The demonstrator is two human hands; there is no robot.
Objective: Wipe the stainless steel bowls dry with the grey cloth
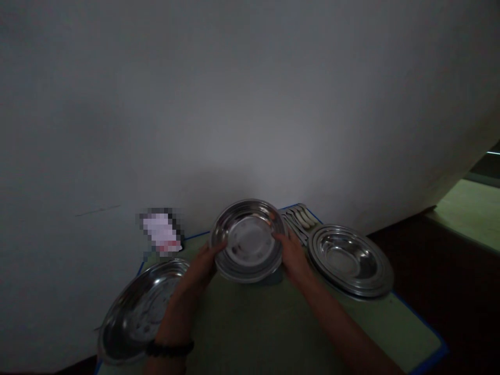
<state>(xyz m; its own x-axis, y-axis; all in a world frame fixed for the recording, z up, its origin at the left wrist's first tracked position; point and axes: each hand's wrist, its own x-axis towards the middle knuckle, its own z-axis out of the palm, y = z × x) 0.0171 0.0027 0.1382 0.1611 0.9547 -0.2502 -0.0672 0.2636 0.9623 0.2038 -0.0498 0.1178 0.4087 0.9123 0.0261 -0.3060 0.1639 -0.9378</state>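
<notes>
Both hands hold a round, shiny metal bowl above the middle of the table, its inside tilted toward me. My left hand grips the left rim with the thumb over the edge. On the opposite rim, my right hand is closed the same way; the fingers of both hands beneath the bowl are hidden. A larger metal basin lies left of my left forearm, which covers part of it. To the right of my right hand sits a stack of metal plates or shallow bowls.
Several spoons and other cutlery lie at the table's back edge, partly behind the bowl. A pixelated object stands at the back left. The green table has blue edging and adjoins a pale wall. Dark floor shows at right.
</notes>
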